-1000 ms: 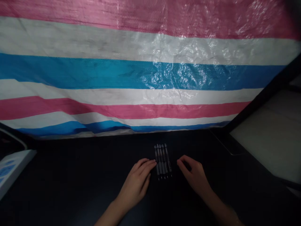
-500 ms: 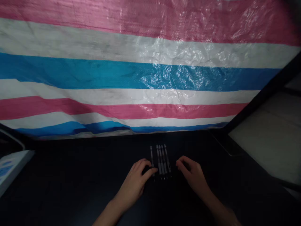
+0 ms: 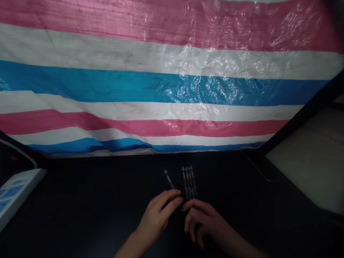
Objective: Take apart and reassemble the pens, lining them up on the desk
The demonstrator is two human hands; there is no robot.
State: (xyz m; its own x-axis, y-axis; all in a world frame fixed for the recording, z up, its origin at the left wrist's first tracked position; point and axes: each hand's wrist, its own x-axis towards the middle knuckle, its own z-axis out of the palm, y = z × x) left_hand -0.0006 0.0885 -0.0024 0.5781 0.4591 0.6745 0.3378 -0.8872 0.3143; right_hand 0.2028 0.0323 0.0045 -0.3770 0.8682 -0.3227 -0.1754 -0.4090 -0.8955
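A slim pen (image 3: 169, 179) slants across the dark table, its upper end pointing away and to the left. My left hand (image 3: 157, 213) has it pinched between thumb and fingers, which cover the pen's middle. At the lower end of this pen is the outstretched index finger of my right hand (image 3: 202, 218); whether it touches is too dark to tell. The other fingers of that hand are apart and loosely bent, with nothing seen in them. Just beyond the right hand, several similar pens (image 3: 189, 181) lie side by side in a row, their lower ends partly hidden by it.
Behind the dark table (image 3: 88, 193) hangs a striped plastic sheet (image 3: 172, 86) in pink, white and blue. A white power strip (image 3: 20, 190) with blue parts sits at the left edge. A flat dark object (image 3: 259, 166) lies at the back right.
One pen has turned from nearly straight to slanted in my left hand. My right hand has moved left and nearer, to that pen's lower end. The view has shifted slightly.
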